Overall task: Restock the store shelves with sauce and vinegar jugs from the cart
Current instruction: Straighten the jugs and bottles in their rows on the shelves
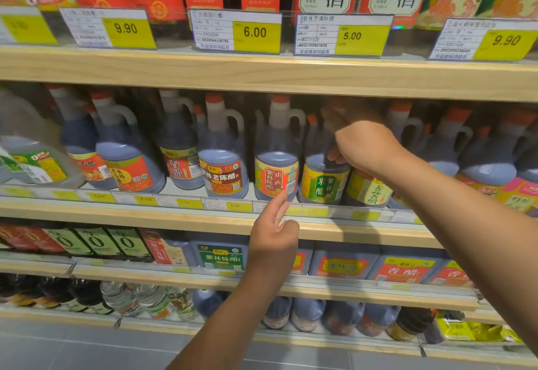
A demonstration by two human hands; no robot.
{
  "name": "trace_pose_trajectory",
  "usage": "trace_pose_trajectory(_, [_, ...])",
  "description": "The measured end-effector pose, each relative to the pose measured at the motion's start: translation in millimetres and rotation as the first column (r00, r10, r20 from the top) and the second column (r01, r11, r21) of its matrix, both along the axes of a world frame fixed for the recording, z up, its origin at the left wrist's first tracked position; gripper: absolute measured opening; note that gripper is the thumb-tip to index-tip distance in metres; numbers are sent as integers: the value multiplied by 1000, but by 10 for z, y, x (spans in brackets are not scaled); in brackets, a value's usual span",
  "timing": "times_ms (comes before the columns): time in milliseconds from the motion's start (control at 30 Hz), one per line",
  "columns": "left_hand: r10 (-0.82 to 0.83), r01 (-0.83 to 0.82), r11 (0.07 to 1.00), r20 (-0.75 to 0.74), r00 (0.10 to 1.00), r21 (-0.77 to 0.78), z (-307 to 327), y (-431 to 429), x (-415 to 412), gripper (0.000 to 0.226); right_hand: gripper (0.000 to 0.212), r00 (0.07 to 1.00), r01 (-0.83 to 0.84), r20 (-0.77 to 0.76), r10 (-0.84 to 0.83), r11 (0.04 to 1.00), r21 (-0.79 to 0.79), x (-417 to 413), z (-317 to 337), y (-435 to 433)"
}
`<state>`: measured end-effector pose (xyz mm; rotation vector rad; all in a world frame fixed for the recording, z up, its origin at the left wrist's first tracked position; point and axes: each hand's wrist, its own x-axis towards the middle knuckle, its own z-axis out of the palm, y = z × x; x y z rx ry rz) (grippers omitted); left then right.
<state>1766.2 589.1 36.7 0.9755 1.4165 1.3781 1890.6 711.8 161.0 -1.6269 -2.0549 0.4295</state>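
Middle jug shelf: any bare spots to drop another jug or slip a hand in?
Only narrow bare strips of shelf: between the orange-label jug and red-label jug, and between the brown-label jug and yellow-red-label jug. Rightward from the green-label jug the right hand grips, jugs stand packed.

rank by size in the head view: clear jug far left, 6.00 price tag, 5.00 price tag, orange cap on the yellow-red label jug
1. clear jug, largest, though cut by the frame edge
2. 6.00 price tag and 5.00 price tag: look alike, not ranked
3. orange cap, smallest
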Motion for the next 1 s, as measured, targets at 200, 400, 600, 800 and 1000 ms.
trace_pose_trajectory(200, [78, -79, 997, -34, 996, -4, 85, 24, -362, 57, 57, 997, 67, 17, -77, 939, 337, -354, -13, -297])
trace_pose_trajectory(400, [-69, 52, 989, -122, 990, -136, 211, 171, -581, 68, 37, 997, -70, 30, 73, 993, -91, -768, 87, -207])
trace_pose_trajectory(600, [-168, 144, 974, -137, 976, -173, 198, 292, -611, 72, 32, 963, -45, 256, 78, 990, -132, -805, 95, -211])
trace_pose_trajectory(800, [-161, 149, 977, -71, 984, -156, 236, 277, -615, 73, 30, 982, -35, 177, 62, 988, -148, -809, 95, -226])
trace_pose_trajectory(1000, [-182, 175, 975, -47, 982, -135, 202, 249, -641, 72, 38, 993, -4, -115, -15, 987, -158, -785, 3, -144])
